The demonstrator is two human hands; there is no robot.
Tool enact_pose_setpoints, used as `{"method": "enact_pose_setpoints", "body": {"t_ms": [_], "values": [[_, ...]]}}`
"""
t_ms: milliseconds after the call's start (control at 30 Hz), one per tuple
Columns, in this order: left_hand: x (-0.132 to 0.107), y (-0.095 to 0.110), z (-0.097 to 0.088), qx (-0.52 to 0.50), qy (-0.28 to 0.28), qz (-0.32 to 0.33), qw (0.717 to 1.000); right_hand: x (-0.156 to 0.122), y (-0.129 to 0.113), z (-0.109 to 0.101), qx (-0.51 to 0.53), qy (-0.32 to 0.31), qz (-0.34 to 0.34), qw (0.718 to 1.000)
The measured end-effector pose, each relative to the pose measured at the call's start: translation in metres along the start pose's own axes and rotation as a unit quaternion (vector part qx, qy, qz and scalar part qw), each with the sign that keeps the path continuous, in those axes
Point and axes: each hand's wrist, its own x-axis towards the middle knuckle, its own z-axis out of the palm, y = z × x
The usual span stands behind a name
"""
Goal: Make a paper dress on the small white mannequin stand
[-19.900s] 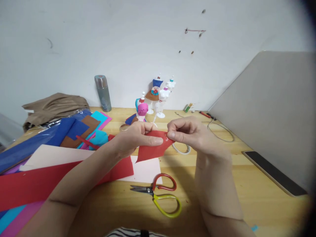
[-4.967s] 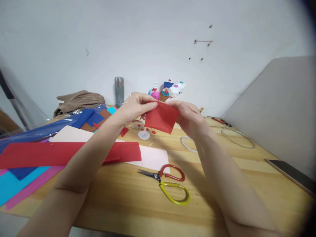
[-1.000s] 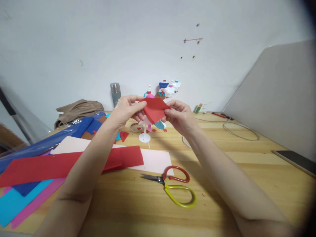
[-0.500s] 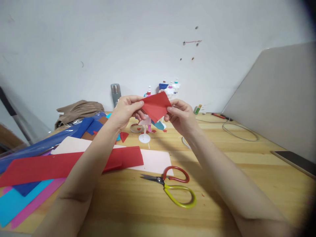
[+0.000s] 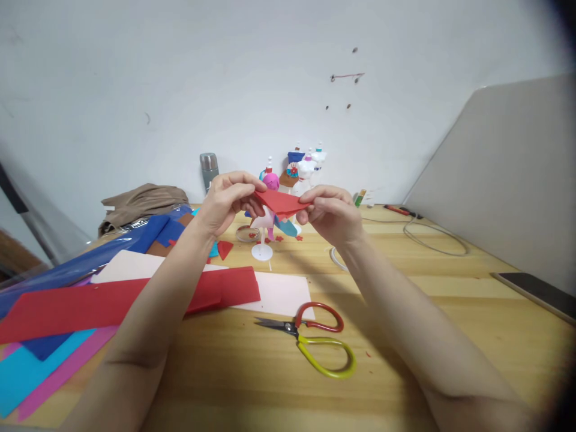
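Between my two hands, above the table, a small red sheet (image 5: 281, 203) is folded into a triangle with its point down; whether it is paper or felt I cannot tell. My left hand (image 5: 229, 201) pinches its left corner between thumb and fingers. At the opposite corner, my right hand (image 5: 332, 211) grips it the same way. Behind the sheet stands a small white mannequin stand (image 5: 262, 252) dressed in pink and blue pieces, partly hidden. Scissors (image 5: 294, 330) with one red and one yellow handle lie on the table below my hands.
Red strips (image 5: 90, 309), a pale pink sheet (image 5: 285, 294) and blue and magenta sheets cover the left side. More dressed mini mannequins (image 5: 306, 168) stand at the back. A flask (image 5: 209, 171), brown cloth (image 5: 144, 204), cable (image 5: 432, 246) and phone (image 5: 535, 294) surround the wooden table.
The red sheet has gone from an opened, four-cornered shape to a folded triangle, its upper corner brought down. Both hands keep their hold on it. The scissors stay in place.
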Motion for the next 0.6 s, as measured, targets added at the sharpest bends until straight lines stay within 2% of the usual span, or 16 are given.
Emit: {"method": "enact_pose_setpoints", "body": {"t_ms": [100, 233, 367, 533, 600], "values": [[-0.0012, 0.0011, 0.0017, 0.052, 0.004, 0.009, 0.999, -0.0005, -0.0019, 0.0022, -0.006, 0.001, -0.001, 1.000], [-0.0008, -0.0003, 0.0067, 0.105, 0.042, 0.009, 0.994, 0.0005, 0.0007, 0.0059, -0.030, 0.023, -0.012, 0.999], [0.0006, -0.0017, 0.0071, 0.080, 0.057, -0.056, 0.994, 0.0020, 0.0047, 0.0050, -0.052, 0.037, -0.030, 0.998], [0.0007, -0.0030, 0.0066, 0.012, -0.035, -0.151, 0.988, 0.0023, 0.0059, 0.0036, -0.082, 0.040, -0.038, 0.995], [0.0007, -0.0041, 0.0079, -0.014, -0.036, -0.159, 0.987, 0.0019, 0.0056, 0.0043, -0.091, 0.036, -0.036, 0.995]]}}
